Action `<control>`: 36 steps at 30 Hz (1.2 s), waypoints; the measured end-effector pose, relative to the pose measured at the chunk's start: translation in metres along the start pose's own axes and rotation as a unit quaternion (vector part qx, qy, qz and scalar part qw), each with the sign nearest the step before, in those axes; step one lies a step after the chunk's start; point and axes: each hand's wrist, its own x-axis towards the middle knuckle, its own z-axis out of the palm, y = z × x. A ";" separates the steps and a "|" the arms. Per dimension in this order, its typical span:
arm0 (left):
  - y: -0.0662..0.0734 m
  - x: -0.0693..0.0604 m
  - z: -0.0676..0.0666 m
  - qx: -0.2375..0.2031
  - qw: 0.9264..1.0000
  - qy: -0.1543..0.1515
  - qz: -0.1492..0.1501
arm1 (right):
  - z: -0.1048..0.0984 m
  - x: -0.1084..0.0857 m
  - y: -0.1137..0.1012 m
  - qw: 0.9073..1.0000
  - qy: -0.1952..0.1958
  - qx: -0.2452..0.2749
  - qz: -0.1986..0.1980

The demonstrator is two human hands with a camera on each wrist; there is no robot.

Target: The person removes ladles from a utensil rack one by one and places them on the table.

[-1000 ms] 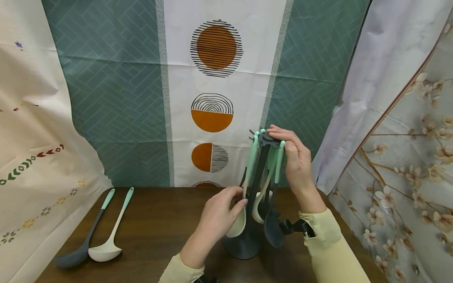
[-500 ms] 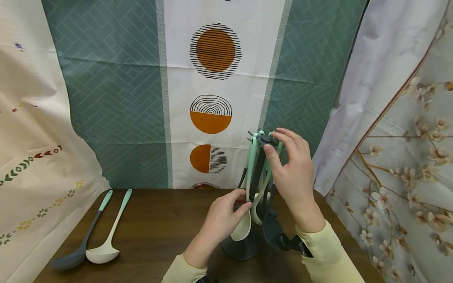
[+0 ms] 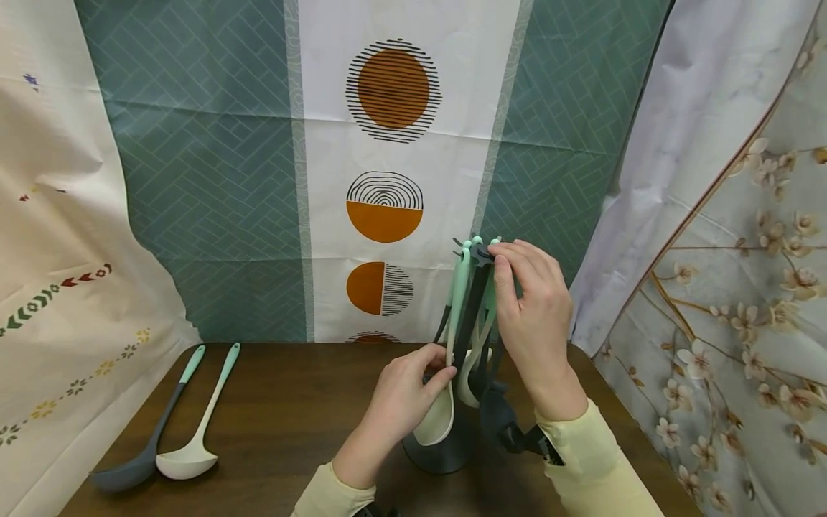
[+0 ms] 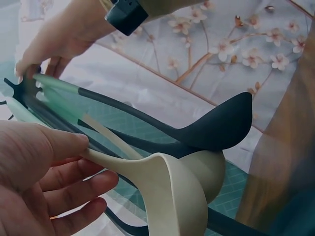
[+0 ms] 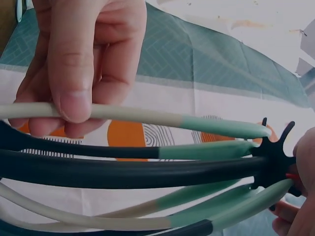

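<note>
A dark stand (image 3: 441, 449) rises from a round base, its hooked top (image 5: 273, 162) hung with several green-handled utensils. My left hand (image 3: 403, 391) pinches the cream stem of a cream spoon-like utensil (image 4: 170, 196) between thumb and fingers; its green handle (image 5: 224, 126) reaches the hooked top. At the top of the stand is my right hand (image 3: 535, 316), fingertips at the hooks beside a green handle; its palm hides what they touch. A dark utensil (image 4: 216, 125) hangs on that side.
On the wooden table (image 3: 291, 416), a dark ladle (image 3: 132, 470) and a cream ladle (image 3: 189, 459) lie side by side at the left. Patterned cloths (image 3: 207, 179) hang behind and on both sides.
My right hand has shifted from over the top of the stand to its right side, fingers drawn closer together. The cream utensil in my left hand swung slightly right, then back left.
</note>
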 end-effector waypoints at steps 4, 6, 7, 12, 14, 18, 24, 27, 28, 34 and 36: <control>0.000 -0.001 -0.002 0.010 1.000 -0.001 0.007 | -0.001 0.001 0.004 1.000 -0.003 0.020 0.005; 0.001 -0.001 -0.003 0.012 1.000 -0.001 0.009 | -0.001 0.002 0.006 1.000 -0.004 0.027 0.006; 0.002 -0.002 -0.004 0.014 1.000 0.000 0.010 | -0.001 0.002 0.007 1.000 -0.004 0.030 0.006; 0.005 -0.001 -0.007 0.018 1.000 0.002 0.013 | -0.002 0.004 0.011 0.999 -0.008 0.041 0.009; 0.006 -0.001 -0.009 0.020 1.000 0.003 0.012 | -0.003 0.005 0.013 0.999 -0.014 0.047 0.013; 0.006 -0.001 -0.010 0.026 1.000 0.005 0.014 | -0.004 0.005 0.016 0.998 -0.030 0.059 0.023; 0.007 -0.002 -0.011 0.027 1.000 0.005 0.012 | -0.005 0.005 0.020 0.996 -0.039 0.068 0.038; 0.009 -0.003 -0.012 0.027 1.000 0.004 0.007 | -0.005 0.004 0.021 0.996 -0.037 0.072 0.037; 0.009 -0.003 -0.012 0.027 1.000 0.004 0.006 | -0.004 0.004 0.021 0.996 -0.037 0.073 0.037; 0.011 -0.004 -0.015 0.022 1.000 0.007 0.002 | -0.004 0.005 0.026 0.995 -0.037 0.081 0.040; 0.011 -0.005 -0.016 0.021 1.000 0.010 0.003 | -0.003 0.005 0.028 0.995 -0.038 0.085 0.039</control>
